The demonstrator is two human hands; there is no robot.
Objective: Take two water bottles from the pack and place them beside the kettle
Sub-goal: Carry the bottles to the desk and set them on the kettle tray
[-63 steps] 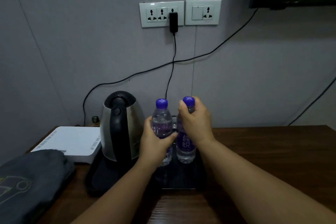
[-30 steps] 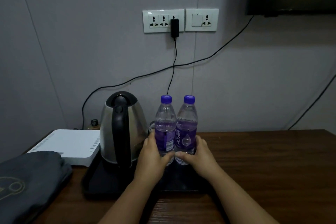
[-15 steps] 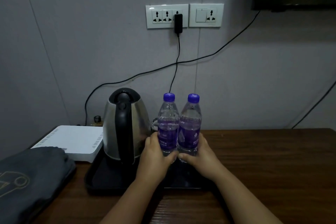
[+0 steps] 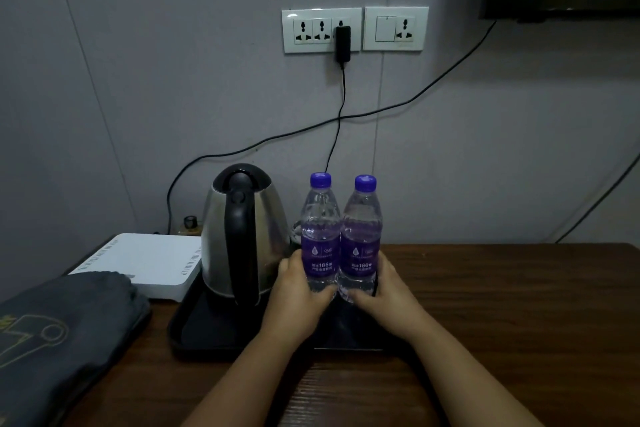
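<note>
Left hand: the left hand [image 4: 298, 291] grasped the lower part of the left bottle [image 4: 320, 236], fingers wrapped around its base.
Right hand: the right hand [image 4: 384, 291] grasped the lower part of the right bottle [image 4: 362, 239] the same way.
Bottles: both stood upright between the two hands, side by side and touching, purple caps up and purple labels facing the camera.
Kettle: the steel kettle [image 4: 242, 232] stood just left of the left hand, handle toward the camera, close beside the left bottle.
Tray: the black tray [image 4: 207, 333] lay under the kettle and reached beneath both hands; the bottle bases were hidden by the fingers.
Table: the brown wooden table [image 4: 502, 305] stretched to the right of the right hand.
Further left: a white box [image 4: 138, 260] and a dark grey cloth [image 4: 62, 333] lay beyond the kettle.
</note>
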